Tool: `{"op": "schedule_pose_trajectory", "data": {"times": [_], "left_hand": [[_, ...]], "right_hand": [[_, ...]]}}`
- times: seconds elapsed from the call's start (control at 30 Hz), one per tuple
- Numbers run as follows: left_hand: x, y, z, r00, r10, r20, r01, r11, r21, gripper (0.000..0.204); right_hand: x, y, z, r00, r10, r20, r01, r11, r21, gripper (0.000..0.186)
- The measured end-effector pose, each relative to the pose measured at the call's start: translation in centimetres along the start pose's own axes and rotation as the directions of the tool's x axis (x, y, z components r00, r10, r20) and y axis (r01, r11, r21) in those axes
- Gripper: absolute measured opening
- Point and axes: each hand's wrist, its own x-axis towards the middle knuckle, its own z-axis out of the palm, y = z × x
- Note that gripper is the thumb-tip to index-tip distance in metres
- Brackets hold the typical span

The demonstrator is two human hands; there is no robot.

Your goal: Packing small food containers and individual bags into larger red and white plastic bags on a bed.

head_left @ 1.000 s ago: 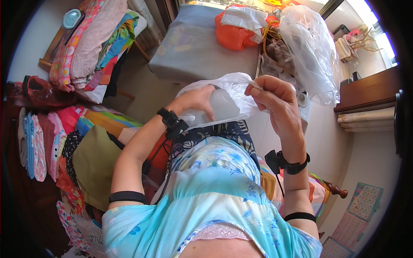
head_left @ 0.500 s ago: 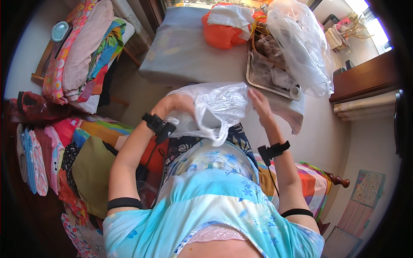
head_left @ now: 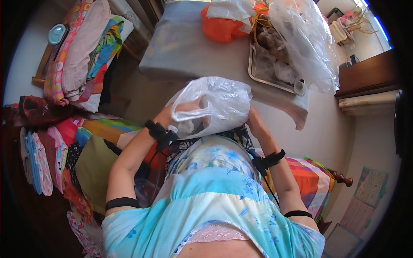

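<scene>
A thin white plastic carrier bag point(head_left: 228, 103) bulges in front of me, just above my lap. My left hand point(head_left: 189, 107) reaches in through its mouth, beside one loop handle, with the fingers closed on the plastic and partly covered by it. Small whitish contents show dimly near the bag's opening, too unclear to name. At the bag's right edge, my right hand point(head_left: 255, 119) has its fingers curled against the plastic, gripping it; the fingertips are partly hidden. Black straps with small devices circle both wrists.
Ahead stands a grey-covered table point(head_left: 189, 51) with a red-orange bag point(head_left: 221, 28), a metal-rimmed tray point(head_left: 271, 84), a large clear plastic bag point(head_left: 305, 47) and a white roll point(head_left: 300, 88). Folded clothes point(head_left: 92, 167) are piled at left; a chair holding fabrics point(head_left: 77, 56) stands beyond. Checked bedding point(head_left: 307, 174) lies at right.
The bag has turned and filled out, its handle swinging from the bottom middle to the left. My right hand has moved down and closed against its right edge.
</scene>
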Motion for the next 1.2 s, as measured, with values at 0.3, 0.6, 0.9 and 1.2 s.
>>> {"op": "schedule_pose_trajectory", "data": {"times": [0.3, 0.6, 0.9, 1.2], "left_hand": [[-0.8, 4.3, 0.2, 0.999, 0.051, -0.005, -0.050, 0.988, 0.149, 0.041], [-4.4, 2.5, -0.9, 0.981, 0.078, -0.177, -0.077, 0.997, 0.011, 0.041], [-12.2, -3.2, -0.6, 0.719, 0.059, -0.693, 0.247, 0.910, 0.334, 0.050], [-11.0, 2.0, -0.5, 0.850, -0.046, -0.525, -0.263, 0.826, -0.498, 0.018]], "right_hand": [[0.5, -7.4, 1.3, 0.816, -0.559, -0.147, 0.431, 0.758, -0.490, 0.058], [0.9, -6.0, 3.7, 0.916, -0.398, -0.042, 0.359, 0.863, -0.355, 0.066], [0.9, -5.7, 4.0, 0.889, -0.451, -0.073, 0.393, 0.836, -0.383, 0.066], [-0.8, -4.7, 5.5, 0.869, -0.468, -0.159, 0.381, 0.839, -0.388, 0.068]]}}
